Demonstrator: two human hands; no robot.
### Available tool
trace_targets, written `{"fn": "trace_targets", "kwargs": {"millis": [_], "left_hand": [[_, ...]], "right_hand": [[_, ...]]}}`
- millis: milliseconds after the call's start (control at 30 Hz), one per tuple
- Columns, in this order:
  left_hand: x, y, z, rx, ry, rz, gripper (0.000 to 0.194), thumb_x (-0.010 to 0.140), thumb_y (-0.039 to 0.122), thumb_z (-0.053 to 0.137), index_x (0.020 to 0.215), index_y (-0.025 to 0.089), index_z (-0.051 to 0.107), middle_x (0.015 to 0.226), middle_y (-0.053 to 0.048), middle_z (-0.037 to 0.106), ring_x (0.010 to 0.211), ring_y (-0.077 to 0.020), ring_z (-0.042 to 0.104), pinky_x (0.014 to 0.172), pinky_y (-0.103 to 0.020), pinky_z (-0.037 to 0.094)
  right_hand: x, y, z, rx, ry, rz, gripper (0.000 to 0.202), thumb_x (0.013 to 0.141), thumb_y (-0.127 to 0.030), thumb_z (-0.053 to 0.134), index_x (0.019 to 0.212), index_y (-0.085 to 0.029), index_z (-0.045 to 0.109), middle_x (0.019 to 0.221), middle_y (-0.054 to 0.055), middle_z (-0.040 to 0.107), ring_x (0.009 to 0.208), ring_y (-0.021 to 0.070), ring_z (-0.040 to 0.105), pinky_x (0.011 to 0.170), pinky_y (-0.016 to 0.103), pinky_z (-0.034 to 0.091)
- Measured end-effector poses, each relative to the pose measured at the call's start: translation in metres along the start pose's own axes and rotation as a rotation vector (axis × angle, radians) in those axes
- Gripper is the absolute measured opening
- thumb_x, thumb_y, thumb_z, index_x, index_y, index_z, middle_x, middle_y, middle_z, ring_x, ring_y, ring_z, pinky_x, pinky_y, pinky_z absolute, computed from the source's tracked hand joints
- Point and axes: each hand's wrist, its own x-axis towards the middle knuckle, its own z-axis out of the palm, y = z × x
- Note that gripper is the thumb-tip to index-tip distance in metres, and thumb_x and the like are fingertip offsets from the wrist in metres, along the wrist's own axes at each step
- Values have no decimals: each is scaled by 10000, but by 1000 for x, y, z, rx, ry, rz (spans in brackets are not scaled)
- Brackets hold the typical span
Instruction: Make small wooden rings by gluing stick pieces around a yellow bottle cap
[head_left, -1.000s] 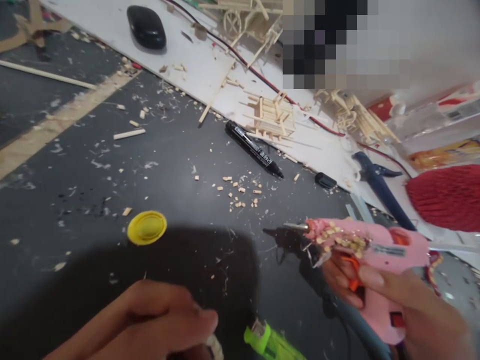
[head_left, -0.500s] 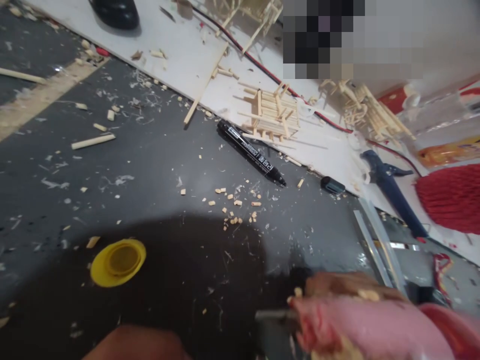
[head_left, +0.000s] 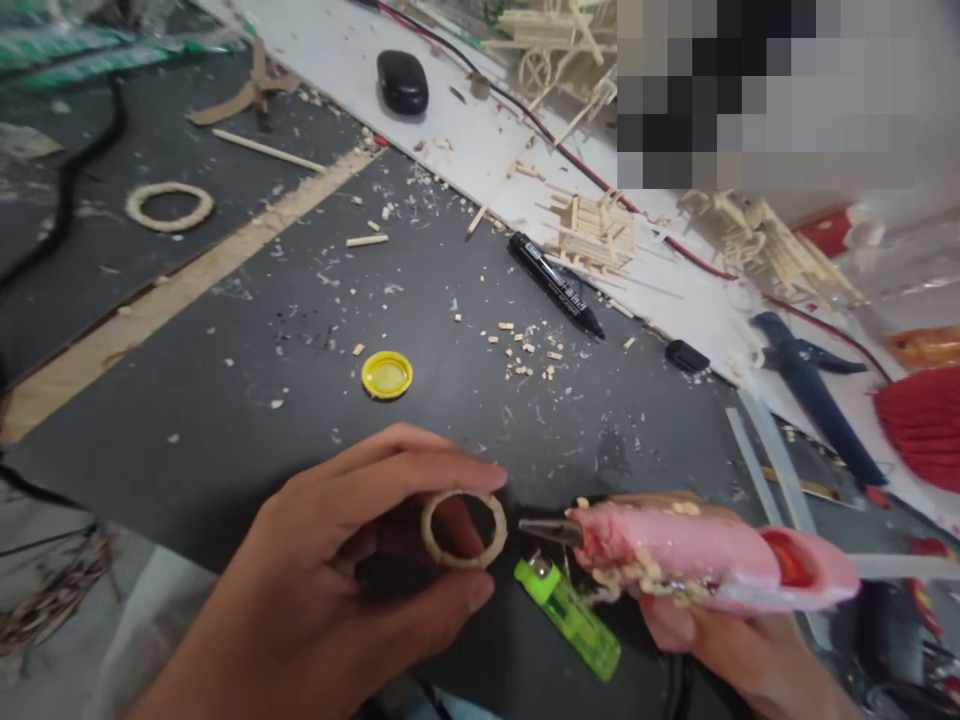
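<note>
My left hand (head_left: 330, 570) grips a small pale wooden ring (head_left: 459, 562), thumb below it and fingers above and behind. Wrapped around a pink hot glue gun (head_left: 675, 545), my right hand (head_left: 739, 645) shows mostly under its body. The metal nozzle points left and stops just short of the ring. Pale chips cling to the gun near its front. A clear glue stick (head_left: 904, 567) sticks out of its rear. Below the nozzle, a green lighter (head_left: 574, 620) lies on the dark table. The trigger is hidden.
A yellow lid (head_left: 387, 376) lies beyond my left hand, with wood bits near a black marker (head_left: 555, 285). Another wooden ring (head_left: 169, 207) rests far left. Stick models (head_left: 592, 235) stand on a white board. Glue sticks (head_left: 754, 470) and a dark blue tool (head_left: 821, 400) are at right.
My left hand has come up into view with the wooden ring. The glue gun shows more fully, its nozzle now beside the ring. The view has shifted, bringing in the lighter and far-left ring.
</note>
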Motion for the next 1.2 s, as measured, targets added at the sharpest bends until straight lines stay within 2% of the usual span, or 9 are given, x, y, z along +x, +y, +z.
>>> {"fn": "trace_targets", "kwargs": {"millis": [133,400,467,533,633,733,833,967,1200], "left_hand": [[-4,0,-2,-23,-37,7,448,812,116,860,1134,427,834,939,44,754,726,-99,750,657,-103,624],[-2,2,0,-35,-54,20,456,808,83,847,1139,397,843,928,42,746,724,-89,734,651,-89,609],[-2,2,0,-39,-64,22,478,814,63,832,1147,405,838,952,48,749,723,-82,729,631,-79,598],[-1,2,0,-38,-69,24,485,820,62,826,1154,414,833,964,52,749,716,-74,722,615,-69,586],[-1,1,0,-18,-72,36,482,823,73,829,1162,415,827,964,48,751,705,-72,718,614,-64,581],[-1,0,0,8,-64,49,456,815,105,850,1143,423,831,965,46,755,670,-73,714,588,-62,575],[-1,-1,0,30,-63,54,460,814,108,845,1139,434,828,985,50,763,663,-73,721,591,-68,581],[-1,-1,-1,38,-69,65,462,822,117,841,1151,440,819,1018,53,767,675,-72,733,602,-70,585],[-2,-2,-1,62,-68,99,441,824,93,828,1155,384,818,1020,39,765,675,-71,734,610,-66,582]], "right_hand": [[4,0,-5,-56,-71,2,432,690,-544,921,556,-274,612,519,-1,548,509,179,477,493,312,490],[-5,8,-7,-51,7,2,378,720,-545,908,602,-295,652,593,22,619,617,246,617,625,358,551],[-4,5,-6,-67,15,1,376,734,-539,908,606,-293,654,607,23,632,605,236,607,638,362,560],[0,0,-5,-82,-49,-36,387,743,-515,908,590,-282,639,577,11,599,531,199,538,571,343,527],[8,-7,-2,-94,-168,-142,415,839,-466,845,562,-259,617,521,-12,508,453,144,418,463,295,422],[13,-10,-2,-123,-280,-242,348,975,-421,722,676,-244,717,550,-3,516,470,136,431,433,259,372],[11,-7,-3,-152,-317,-242,430,1062,-514,594,779,-241,768,600,14,522,512,145,455,420,244,360],[8,-4,-5,-157,-329,-279,529,1098,-593,474,833,-257,784,618,18,522,497,140,431,405,244,347],[11,-7,-5,-220,-356,-361,321,1082,-347,537,879,-313,784,641,27,610,520,176,515,479,281,448]]}}
